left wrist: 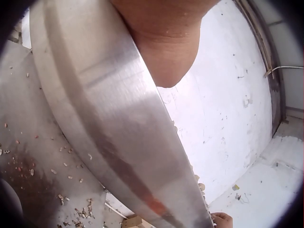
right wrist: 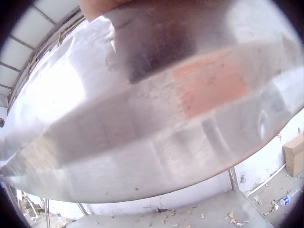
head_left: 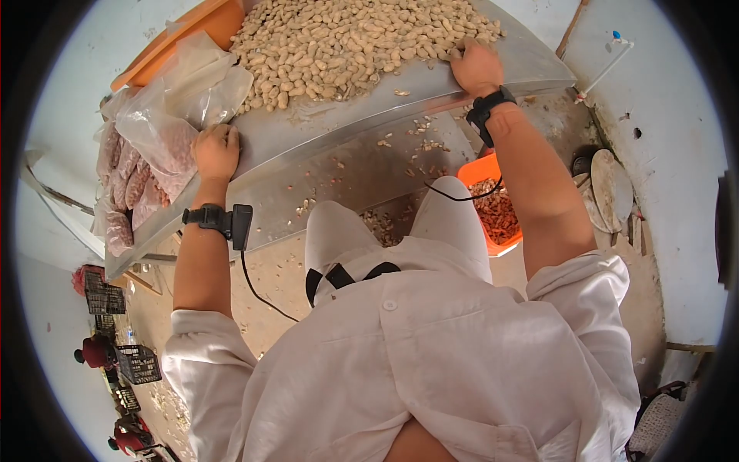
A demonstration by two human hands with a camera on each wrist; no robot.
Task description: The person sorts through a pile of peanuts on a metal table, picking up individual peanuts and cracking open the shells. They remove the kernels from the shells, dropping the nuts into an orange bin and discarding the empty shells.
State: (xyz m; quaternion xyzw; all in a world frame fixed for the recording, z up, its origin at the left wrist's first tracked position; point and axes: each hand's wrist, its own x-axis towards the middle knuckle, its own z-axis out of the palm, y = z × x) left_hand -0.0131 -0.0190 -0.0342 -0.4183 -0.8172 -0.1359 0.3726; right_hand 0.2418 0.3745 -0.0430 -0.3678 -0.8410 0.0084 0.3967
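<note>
A big heap of unshelled peanuts (head_left: 346,46) lies on a metal table (head_left: 308,127). My right hand (head_left: 477,69) is at the heap's right edge, fingertips bent down beside the nearest peanuts; cannot tell whether they pinch one. At the table's left front, my left hand (head_left: 216,152) rests by the metal rim, knuckles up and fingers loosely bent. Beside it are clear plastic bags (head_left: 158,127) with pinkish kernels inside. The left wrist view shows part of the left hand (left wrist: 166,52) over the rim; only a sliver of the right hand (right wrist: 102,7) shows in the right wrist view.
An orange tub (head_left: 181,42) stands behind the bags. Below the table, an orange container (head_left: 493,239) with reddish kernels and bits of shell sits by the right knee. Shell pieces lie on the lower metal surface (head_left: 354,177). Black crates (head_left: 138,363) and people are at far left.
</note>
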